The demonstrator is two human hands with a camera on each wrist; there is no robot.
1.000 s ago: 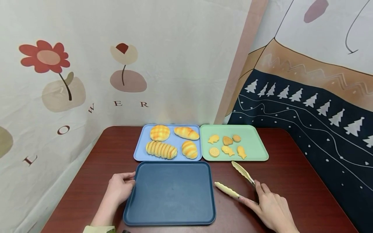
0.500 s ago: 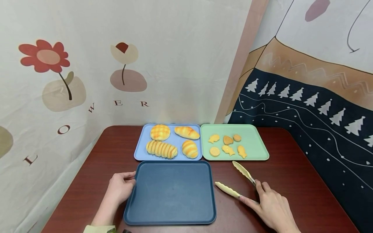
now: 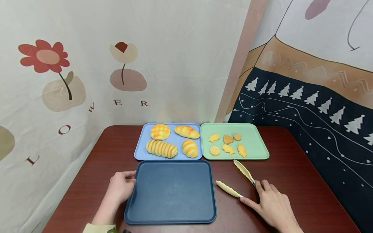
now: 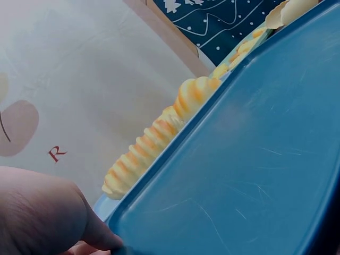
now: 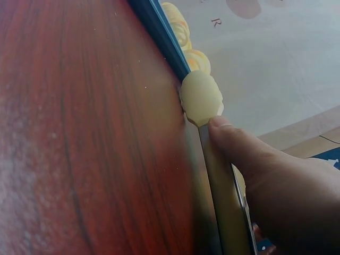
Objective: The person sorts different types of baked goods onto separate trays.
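Observation:
My left hand (image 3: 120, 188) pinches the left rim of a dark blue tray (image 3: 172, 194) that lies flat on the table. In the left wrist view the thumb (image 4: 98, 234) is at the tray's corner. To the right of this tray, my right hand (image 3: 275, 204) holds a pair of tongs (image 3: 228, 189) with pale yellow tips, thumb along one arm and fingers on the other. The tongs' arms are spread with nothing between them. One tip is near the front edge of the green tray (image 3: 259, 152), the other beside the dark tray's right rim.
Behind the dark tray, a light blue tray (image 3: 139, 152) carries a round bun (image 3: 160, 131), a croissant-like loaf (image 3: 187, 132), a long ridged roll (image 3: 162, 149) and a small striped bun (image 3: 190, 148). Several biscuits, such as a round cookie (image 3: 214, 150), lie on the green tray. A printed curtain (image 3: 180, 64) hangs behind.
The right hand and the tongs have shifted very slightly to the right. The left hand keeps its place on the tray, and the food has not moved.

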